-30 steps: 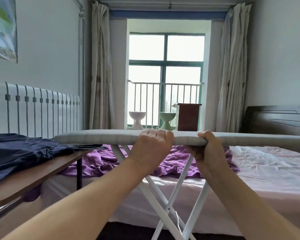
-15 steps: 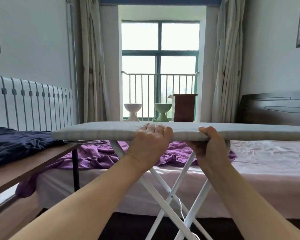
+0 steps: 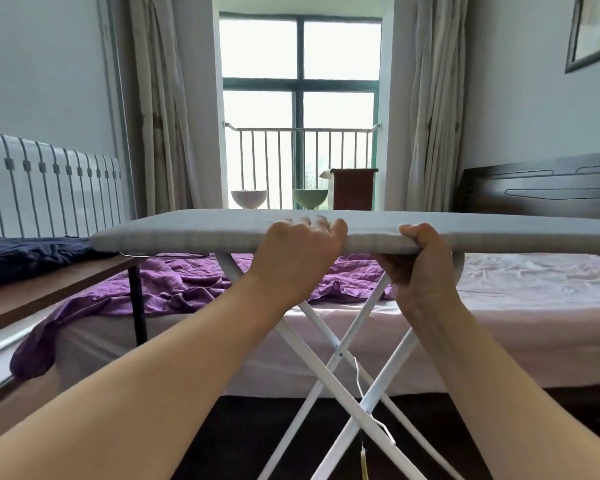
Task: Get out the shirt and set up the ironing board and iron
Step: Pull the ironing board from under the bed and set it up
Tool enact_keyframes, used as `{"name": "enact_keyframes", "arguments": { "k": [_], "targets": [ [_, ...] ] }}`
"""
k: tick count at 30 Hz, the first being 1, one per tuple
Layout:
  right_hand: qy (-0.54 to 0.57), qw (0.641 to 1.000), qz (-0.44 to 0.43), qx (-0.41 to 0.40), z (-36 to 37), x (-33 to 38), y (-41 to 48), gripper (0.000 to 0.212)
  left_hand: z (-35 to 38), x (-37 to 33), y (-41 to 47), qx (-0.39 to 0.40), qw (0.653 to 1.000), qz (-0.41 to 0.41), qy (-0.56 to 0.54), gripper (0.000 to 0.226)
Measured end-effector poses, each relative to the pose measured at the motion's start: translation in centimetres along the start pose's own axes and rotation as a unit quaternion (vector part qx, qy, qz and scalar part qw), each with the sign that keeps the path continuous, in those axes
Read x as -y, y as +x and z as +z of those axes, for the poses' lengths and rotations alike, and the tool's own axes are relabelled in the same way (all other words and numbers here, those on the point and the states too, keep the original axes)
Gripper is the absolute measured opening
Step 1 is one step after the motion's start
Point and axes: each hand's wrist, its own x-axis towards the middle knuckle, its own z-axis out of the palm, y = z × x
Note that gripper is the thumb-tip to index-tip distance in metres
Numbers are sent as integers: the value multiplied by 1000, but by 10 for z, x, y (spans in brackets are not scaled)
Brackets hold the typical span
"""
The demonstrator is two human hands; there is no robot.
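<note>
A grey-covered ironing board [image 3: 187, 230] stretches level across the middle of the view on crossed white legs [image 3: 340, 355]. My left hand [image 3: 295, 254] lies over its near edge with fingers curled on top. My right hand [image 3: 420, 265] grips the same edge from below, thumb on top. A dark navy shirt [image 3: 25, 254] lies crumpled on the wooden table [image 3: 49, 289] at the left, just beside the board's rounded end. No iron is in view.
A bed [image 3: 499, 306] with a pale sheet and a purple blanket [image 3: 174, 289] runs behind the board. A white radiator [image 3: 49, 188] lines the left wall. Curtains frame a balcony door with two stools [image 3: 281, 199] and a brown cabinet [image 3: 354, 188]. A thin white cord [image 3: 359, 379] hangs between the legs.
The view has tilted down and drawn closer, so the board's top surface now shows. Both hands keep their grip on the near edge.
</note>
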Motion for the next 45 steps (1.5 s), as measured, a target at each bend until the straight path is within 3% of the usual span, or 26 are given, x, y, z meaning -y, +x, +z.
{"name": "enact_keyframes", "arguments": {
  "k": [5, 6, 8, 11, 13, 17, 23, 27, 29, 30, 32, 34, 37, 40, 43, 45],
  "targets": [
    [-32, 997, -70, -14, -8, -3, -12, 7, 4, -5, -5, -37, 999, -8, 7, 22],
    [-58, 994, -90, -24, -14, -5, -10, 12, 5, -6, -6, -39, 999, -11, 6, 19],
    [-132, 981, -133, -47, -28, -8, -2, 46, 9, -8, -6, -22, 1000, -9, 5, 12],
    [-195, 965, -158, -71, -39, -7, 6, 70, 13, -7, -3, -21, 1000, -19, 10, 23],
    [-198, 966, -155, -58, -43, -6, 11, 69, 13, -7, -3, -38, 999, -19, 6, 18],
    [-222, 955, -185, -65, -51, -2, 19, 36, 13, -10, -2, -59, 998, -19, 2, 13],
    [-217, 941, -225, -128, -54, 10, 25, 46, 7, -29, 5, -60, 998, -11, -12, 11],
    [-338, 873, -300, -185, -53, 13, 8, 53, 7, -29, 5, -56, 998, -24, -21, 14],
    [-389, 837, -357, -145, -47, 7, -9, 40, 5, -30, 5, -51, 998, -29, -25, 17],
    [-418, 806, -401, -118, -42, 2, -16, 33, 5, -29, 5, -45, 998, -27, -26, 18],
    [-491, 711, -498, -74, -32, -9, -23, 14, 2, -26, 2, -41, 999, -23, -27, 21],
    [-538, 628, -562, -24, -24, -20, -22, 19, 1, -19, -3, -29, 999, -30, -15, 20],
    [-564, 600, -566, 43, -12, -30, -23, 31, -1, -8, -9, -2, 999, -41, -3, 15],
    [-571, 597, -562, 37, -7, -37, -24, 29, -3, -4, -11, 12, 1000, -28, -8, 19],
    [-573, 597, -561, 32, -5, -38, -24, 29, -3, -1, -14, -5, 1000, -6, 2, 9],
    [-580, 589, -562, 32, -5, -37, -25, 28, -2, -2, -16, -13, 1000, -6, 11, 29]
  ]
}}
